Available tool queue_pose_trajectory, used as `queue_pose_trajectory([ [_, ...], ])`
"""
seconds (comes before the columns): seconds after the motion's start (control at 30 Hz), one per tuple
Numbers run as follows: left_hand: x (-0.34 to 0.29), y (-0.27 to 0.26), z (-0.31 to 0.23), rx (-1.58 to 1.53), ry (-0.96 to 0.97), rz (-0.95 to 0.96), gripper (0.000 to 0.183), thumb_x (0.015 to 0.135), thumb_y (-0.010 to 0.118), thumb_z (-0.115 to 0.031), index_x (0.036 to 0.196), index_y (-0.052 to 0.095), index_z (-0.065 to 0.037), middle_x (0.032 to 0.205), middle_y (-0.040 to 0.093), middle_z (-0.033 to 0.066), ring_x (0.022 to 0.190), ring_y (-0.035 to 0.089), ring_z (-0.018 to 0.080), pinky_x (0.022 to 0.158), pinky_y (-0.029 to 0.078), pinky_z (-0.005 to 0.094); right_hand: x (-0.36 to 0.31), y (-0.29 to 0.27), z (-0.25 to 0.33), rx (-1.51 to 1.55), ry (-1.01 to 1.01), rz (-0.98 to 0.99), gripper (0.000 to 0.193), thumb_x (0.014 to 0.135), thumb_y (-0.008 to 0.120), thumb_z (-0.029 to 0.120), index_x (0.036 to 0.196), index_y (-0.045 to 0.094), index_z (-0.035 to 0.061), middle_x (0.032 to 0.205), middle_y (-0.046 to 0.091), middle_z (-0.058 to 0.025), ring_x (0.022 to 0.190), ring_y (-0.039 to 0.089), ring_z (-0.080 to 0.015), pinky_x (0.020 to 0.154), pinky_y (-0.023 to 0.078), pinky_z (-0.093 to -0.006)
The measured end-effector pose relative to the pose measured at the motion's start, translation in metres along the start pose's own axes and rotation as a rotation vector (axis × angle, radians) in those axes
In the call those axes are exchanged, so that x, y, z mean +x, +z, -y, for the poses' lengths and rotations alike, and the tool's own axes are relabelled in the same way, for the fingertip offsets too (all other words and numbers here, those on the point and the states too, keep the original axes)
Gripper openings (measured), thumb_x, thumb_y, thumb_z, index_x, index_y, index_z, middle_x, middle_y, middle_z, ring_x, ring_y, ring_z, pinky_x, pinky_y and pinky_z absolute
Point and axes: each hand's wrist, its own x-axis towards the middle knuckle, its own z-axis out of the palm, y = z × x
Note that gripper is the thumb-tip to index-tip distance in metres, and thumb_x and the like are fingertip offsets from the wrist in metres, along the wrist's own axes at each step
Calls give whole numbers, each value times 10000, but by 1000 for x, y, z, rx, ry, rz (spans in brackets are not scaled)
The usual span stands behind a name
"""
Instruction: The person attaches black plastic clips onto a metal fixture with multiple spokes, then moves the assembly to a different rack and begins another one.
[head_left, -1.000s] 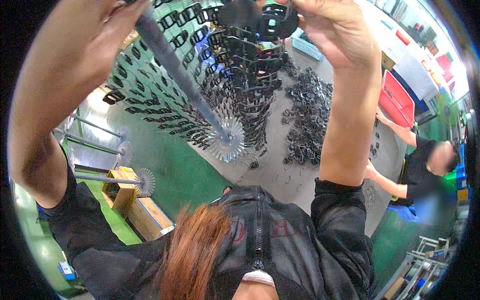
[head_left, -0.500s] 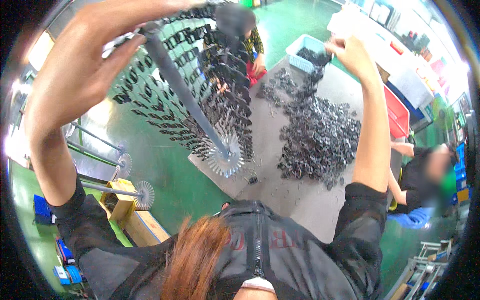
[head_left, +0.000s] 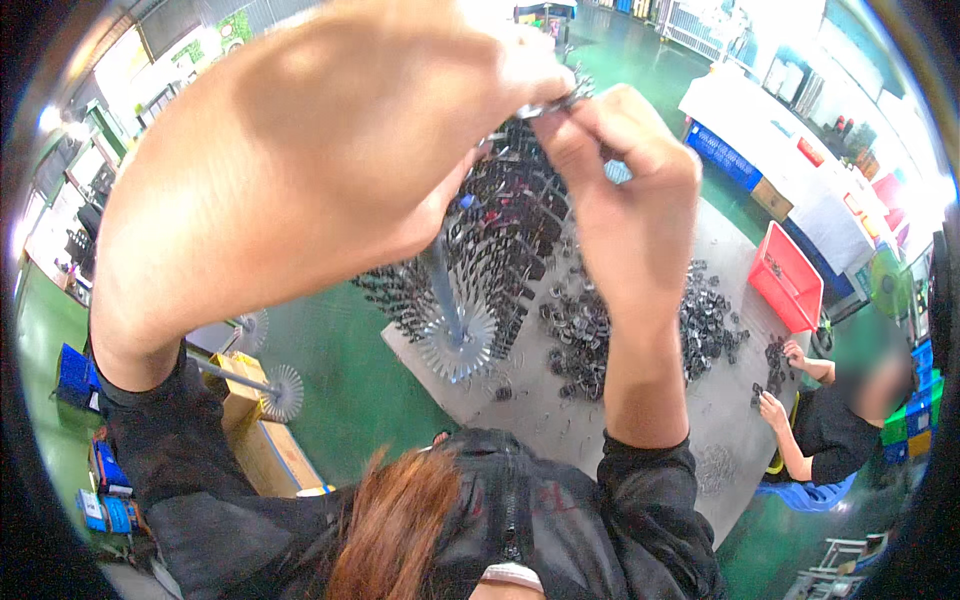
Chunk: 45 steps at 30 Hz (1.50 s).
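Both my hands are raised and meet at the top of an upright hanging rack, a grey pole (head_left: 440, 285) with a toothed metal disc (head_left: 457, 340) at its lower end. Rows of small black loop-shaped parts (head_left: 505, 250) hang around the pole. My left hand (head_left: 430, 120) reaches across from the left, its fingers closed at a silver toothed edge (head_left: 555, 103) and its thumb alongside the pole. My right hand (head_left: 635, 190) pinches at that same edge; what lies between its fingertips is too small to name. Below, a pile of black parts (head_left: 580, 340) lies on the grey table (head_left: 620, 430).
A red bin (head_left: 785, 285) stands at the table's right edge. Beside it a co-worker (head_left: 850, 430) in black handles some black parts. At left, more poles with toothed discs (head_left: 285, 392) stick out above cardboard boxes (head_left: 275, 455). White-covered tables (head_left: 740, 110) stand at the far right.
My right hand has moved left from near the light-blue basket to the rack top. My left hand has swung right across the rack, now hiding much of it. The co-worker's hands have come over the table.
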Motion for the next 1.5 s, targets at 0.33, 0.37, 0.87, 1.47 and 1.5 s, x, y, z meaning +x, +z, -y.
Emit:
queue_pose_trajectory([
  [0.33,0,25,5,31,-2,-118,446,745,582,64,1174,599,-60,1163,618,147,1063,591,321,897,477,381,14,-8,-7,246,49,220,173,871,579,110,845,688,-22,727,576,-44,667,472,-98,637,371,-243],
  [0.37,1,25,6,23,4,-142,440,746,578,69,1166,604,-57,1154,622,150,1055,595,325,892,482,381,17,-14,-8,418,131,321,201,872,571,123,816,680,-36,732,583,-45,702,485,-104,671,371,-248],
  [0.87,-13,12,27,-96,-77,-45,501,679,561,118,1147,562,-62,1213,571,125,1126,548,344,919,469,388,3,-16,-7,74,52,67,174,853,600,93,947,716,3,725,544,-19,710,494,-81,625,369,-216],
  [1.47,2,3,6,-101,-145,63,470,654,534,127,1103,624,22,1124,624,190,1035,589,363,898,482,397,16,-2,-11,444,372,193,114,797,663,64,834,695,-39,737,565,-31,675,487,-106,638,370,-237],
  [1.5,3,2,4,-105,-146,64,470,654,534,127,1103,624,22,1124,624,190,1035,589,363,898,482,397,17,-5,-15,623,369,241,111,783,681,77,796,693,-32,742,586,-25,683,505,-97,627,371,-237],
])
